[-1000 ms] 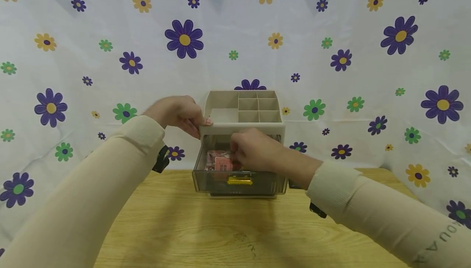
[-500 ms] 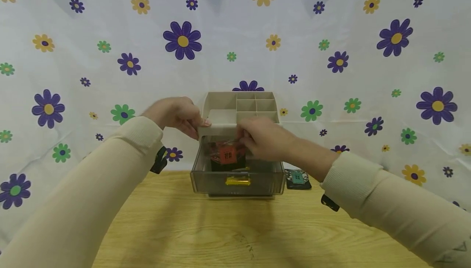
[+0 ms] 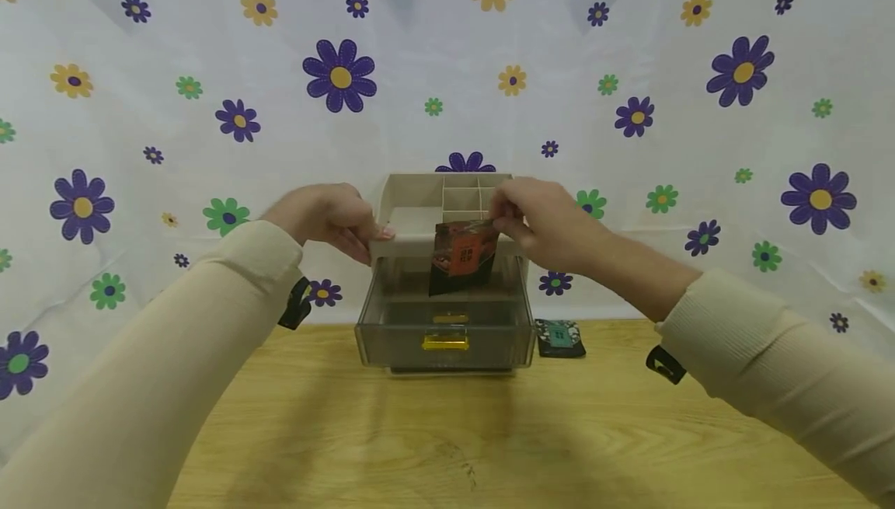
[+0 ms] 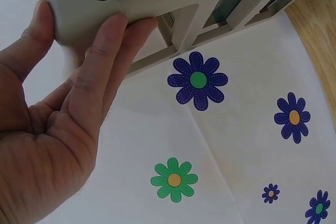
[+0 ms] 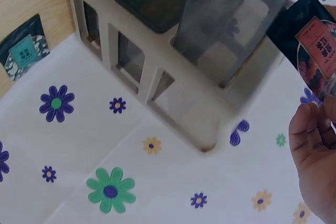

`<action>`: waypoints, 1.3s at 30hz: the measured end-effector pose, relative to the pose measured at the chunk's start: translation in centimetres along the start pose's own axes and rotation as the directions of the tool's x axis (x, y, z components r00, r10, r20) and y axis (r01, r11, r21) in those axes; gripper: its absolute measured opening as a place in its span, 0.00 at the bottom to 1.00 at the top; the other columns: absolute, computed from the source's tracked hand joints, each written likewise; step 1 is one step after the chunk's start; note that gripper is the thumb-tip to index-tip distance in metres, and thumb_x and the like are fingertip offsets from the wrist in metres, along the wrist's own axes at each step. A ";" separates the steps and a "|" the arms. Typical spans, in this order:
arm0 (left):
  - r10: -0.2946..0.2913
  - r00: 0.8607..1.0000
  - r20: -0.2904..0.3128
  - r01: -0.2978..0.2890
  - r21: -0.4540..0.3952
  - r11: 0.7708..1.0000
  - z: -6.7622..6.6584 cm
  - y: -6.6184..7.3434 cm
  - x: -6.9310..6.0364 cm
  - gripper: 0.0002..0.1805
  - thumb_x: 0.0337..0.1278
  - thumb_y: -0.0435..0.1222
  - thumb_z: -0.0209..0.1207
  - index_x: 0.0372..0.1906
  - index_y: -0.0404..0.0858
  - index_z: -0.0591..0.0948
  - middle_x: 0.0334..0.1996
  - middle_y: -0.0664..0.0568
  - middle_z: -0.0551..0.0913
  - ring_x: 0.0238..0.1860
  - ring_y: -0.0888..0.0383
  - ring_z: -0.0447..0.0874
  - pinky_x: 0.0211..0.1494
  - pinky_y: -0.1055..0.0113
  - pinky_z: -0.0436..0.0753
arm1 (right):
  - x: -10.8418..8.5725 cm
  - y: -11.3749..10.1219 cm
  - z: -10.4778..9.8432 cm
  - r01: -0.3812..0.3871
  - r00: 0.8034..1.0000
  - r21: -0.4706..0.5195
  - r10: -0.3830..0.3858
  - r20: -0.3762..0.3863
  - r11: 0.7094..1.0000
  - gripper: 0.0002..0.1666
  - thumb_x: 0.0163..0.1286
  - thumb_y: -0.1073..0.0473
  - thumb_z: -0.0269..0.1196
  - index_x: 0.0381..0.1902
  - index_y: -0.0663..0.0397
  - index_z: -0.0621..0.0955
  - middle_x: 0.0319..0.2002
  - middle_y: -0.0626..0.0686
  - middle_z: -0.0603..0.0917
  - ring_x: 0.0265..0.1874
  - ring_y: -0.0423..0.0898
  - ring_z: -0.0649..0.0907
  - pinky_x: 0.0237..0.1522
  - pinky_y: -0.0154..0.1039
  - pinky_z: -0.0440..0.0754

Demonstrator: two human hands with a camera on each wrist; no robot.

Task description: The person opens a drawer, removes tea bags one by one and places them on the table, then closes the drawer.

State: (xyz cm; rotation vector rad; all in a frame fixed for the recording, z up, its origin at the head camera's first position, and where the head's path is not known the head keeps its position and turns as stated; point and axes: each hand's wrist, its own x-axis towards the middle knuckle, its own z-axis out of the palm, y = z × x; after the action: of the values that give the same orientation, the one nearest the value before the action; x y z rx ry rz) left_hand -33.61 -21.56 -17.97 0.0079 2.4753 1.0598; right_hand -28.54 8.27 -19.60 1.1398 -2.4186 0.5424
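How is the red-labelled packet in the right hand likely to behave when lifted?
The red-labelled packet is probably light, since the right hand pinches only its edge. It seems moderately stiff: it hangs nearly flat, without folding.

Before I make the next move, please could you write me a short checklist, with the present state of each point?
1. Red-label packet held: ok, the right grip pinches it at its upper edge.
2. Organizer steadied: ok, the left grip holds its upper left front corner.
3. Packet clear of the drawer: cannot tell, they overlap in the head view.
4. Drawer closed: not ok, it is pulled out.
5. Green-label packet out of the drawer: ok, it lies on the table, right of the organizer.
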 end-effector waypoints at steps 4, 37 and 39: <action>-0.002 1.000 0.000 0.002 0.000 1.000 -0.1 -0.1 -0.1 0.26 0.69 0.37 0.60 0.61 0.21 0.70 0.51 0.35 0.78 0.38 0.53 0.87 0.54 0.58 0.88 | -0.5 1.0 -1.3 -0.029 0.999 -0.008 0.029 -0.034 1.000 0.03 0.73 0.70 0.57 0.40 0.60 0.78 0.36 0.55 0.81 0.37 0.49 0.78 0.42 0.43 0.80; 0.001 1.000 0.002 -0.001 -0.002 1.000 0.0 0.0 -0.2 0.26 0.69 0.38 0.60 0.61 0.22 0.70 0.49 0.35 0.79 0.35 0.53 0.88 0.47 0.62 0.90 | -8.3 13.5 -5.0 -0.348 0.935 -0.201 0.355 0.000 0.916 0.05 0.73 0.69 0.56 0.42 0.65 0.78 0.36 0.61 0.81 0.35 0.55 0.79 0.37 0.52 0.81; 0.001 1.000 0.002 -0.001 -0.003 1.000 0.0 0.0 -0.2 0.26 0.69 0.38 0.60 0.61 0.22 0.70 0.49 0.35 0.79 0.35 0.53 0.88 0.47 0.62 0.90 | -8.9 14.1 -4.6 -0.340 0.934 -0.203 0.356 0.043 0.918 0.04 0.73 0.70 0.55 0.41 0.65 0.78 0.35 0.60 0.81 0.35 0.55 0.79 0.37 0.52 0.81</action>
State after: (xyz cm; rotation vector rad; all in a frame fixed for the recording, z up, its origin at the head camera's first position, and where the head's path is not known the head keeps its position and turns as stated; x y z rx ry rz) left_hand -33.42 -21.58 -17.87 0.0095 2.4723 1.0632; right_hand -33.57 24.50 -22.75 0.6632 -2.6927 0.3605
